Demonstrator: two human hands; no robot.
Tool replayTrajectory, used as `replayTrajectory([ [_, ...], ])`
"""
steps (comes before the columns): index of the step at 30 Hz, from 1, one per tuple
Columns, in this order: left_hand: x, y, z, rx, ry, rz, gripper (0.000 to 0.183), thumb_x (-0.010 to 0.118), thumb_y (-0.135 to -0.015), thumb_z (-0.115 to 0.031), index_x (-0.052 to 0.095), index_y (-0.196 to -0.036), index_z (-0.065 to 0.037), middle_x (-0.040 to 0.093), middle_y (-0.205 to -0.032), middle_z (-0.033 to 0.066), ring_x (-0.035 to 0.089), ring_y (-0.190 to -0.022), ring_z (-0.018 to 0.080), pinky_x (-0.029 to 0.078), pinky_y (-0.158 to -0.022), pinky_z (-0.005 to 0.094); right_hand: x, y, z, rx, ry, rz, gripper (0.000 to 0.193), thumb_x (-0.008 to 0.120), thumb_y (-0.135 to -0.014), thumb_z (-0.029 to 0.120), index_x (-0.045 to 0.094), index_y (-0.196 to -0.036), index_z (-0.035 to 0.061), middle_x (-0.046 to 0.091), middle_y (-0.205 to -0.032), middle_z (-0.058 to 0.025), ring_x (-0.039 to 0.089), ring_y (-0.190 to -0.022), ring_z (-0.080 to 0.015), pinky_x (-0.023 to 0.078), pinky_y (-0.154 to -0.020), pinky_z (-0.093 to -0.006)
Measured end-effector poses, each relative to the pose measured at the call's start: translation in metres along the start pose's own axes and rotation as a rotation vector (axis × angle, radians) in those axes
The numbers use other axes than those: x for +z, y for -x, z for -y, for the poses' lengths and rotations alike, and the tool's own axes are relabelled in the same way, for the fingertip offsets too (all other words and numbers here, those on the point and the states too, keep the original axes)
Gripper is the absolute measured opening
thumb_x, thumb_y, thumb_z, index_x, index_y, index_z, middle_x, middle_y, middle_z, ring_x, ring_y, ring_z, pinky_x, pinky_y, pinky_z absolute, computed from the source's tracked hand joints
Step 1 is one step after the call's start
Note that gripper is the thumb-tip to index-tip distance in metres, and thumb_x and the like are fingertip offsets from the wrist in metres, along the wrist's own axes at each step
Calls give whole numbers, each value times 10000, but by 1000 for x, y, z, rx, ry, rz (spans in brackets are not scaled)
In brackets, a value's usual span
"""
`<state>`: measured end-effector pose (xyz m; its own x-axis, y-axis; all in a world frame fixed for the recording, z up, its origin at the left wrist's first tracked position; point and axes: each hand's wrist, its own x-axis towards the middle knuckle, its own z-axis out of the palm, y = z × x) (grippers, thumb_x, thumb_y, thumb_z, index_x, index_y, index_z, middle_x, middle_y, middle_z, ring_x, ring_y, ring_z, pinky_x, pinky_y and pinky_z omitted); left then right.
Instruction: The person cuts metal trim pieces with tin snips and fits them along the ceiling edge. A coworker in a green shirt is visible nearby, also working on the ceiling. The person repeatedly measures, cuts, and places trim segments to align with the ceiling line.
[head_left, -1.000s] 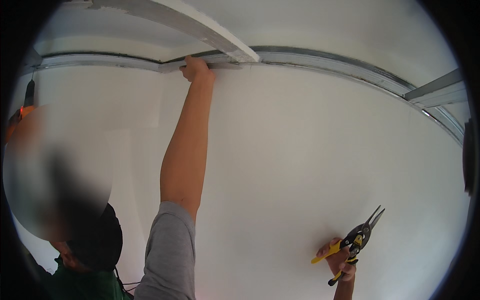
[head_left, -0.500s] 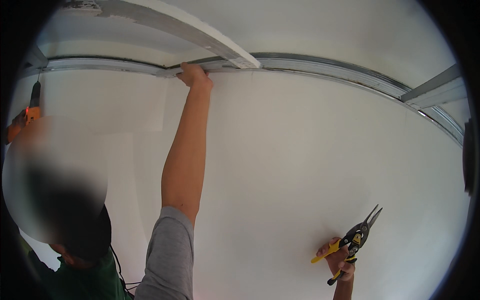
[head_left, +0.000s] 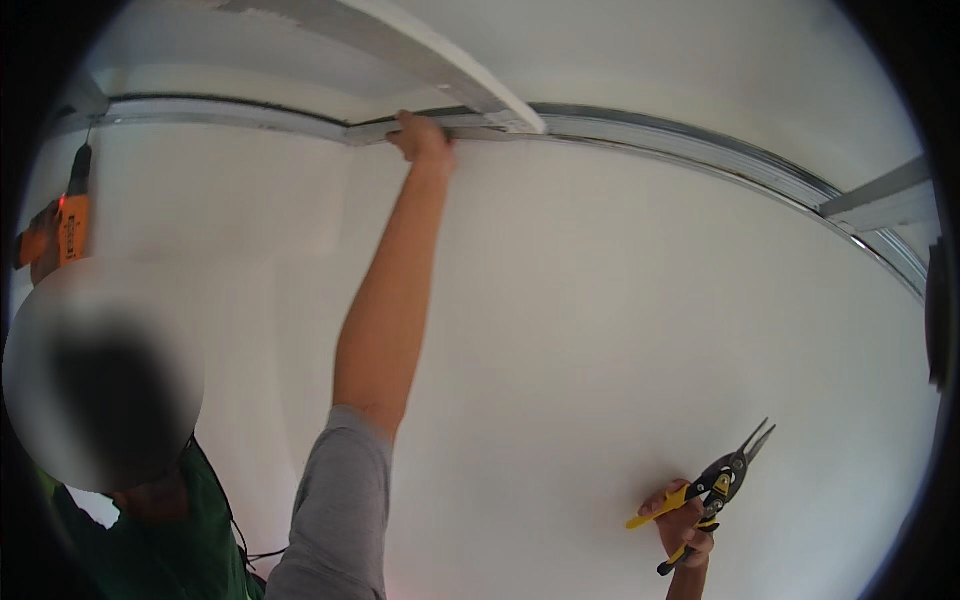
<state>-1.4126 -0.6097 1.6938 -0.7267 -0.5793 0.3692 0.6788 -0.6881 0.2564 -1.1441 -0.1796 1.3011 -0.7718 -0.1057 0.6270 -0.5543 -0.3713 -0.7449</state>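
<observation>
Orange drill [head_left: 74,225] further into view, left hand [head_left: 425,142] at rail [head_left: 372,131], grip unclear, right hand [head_left: 684,530] wrapped around snips [head_left: 722,485]

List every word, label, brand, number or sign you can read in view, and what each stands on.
No text I can quote.
Orange drill, in the co-worker's hand: dark marking along its side, too small to read reliably.
Yellow-and-black snips, in the right hand: nothing legible.
Metal track and white wall: no lettering visible.
</observation>
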Motion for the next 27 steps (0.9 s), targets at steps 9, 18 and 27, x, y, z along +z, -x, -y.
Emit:
replayTrajectory([
  [9,5,39,8,126,13,281,779,446,-1090,-445,21,-1686,-178,241,-1686,159,398,-1454,345,457,-1100,473,-6,-2,1,12,20,61,781,813,-674,385,493,-1307,59,581,-1028,-135,587,-1008,-301,447,-974,-469],
  [18,-108,124,26,29,343,370,502,351,-1126,-411,364,-1528,-110,511,-1444,121,549,-1203,288,462,-1017,456,2,-2,5,-19,34,65,735,786,-702,412,514,-1288,62,572,-1086,-119,560,-1059,-288,437,-981,-461],
  [27,-160,320,34,-187,93,573,466,521,-1067,-457,554,-1288,-48,686,-967,123,672,-800,240,564,-746,362,15,58,3,195,97,-59,760,683,-744,246,452,-1442,49,583,-1194,-113,555,-1121,-256,426,-1022,-439],
])
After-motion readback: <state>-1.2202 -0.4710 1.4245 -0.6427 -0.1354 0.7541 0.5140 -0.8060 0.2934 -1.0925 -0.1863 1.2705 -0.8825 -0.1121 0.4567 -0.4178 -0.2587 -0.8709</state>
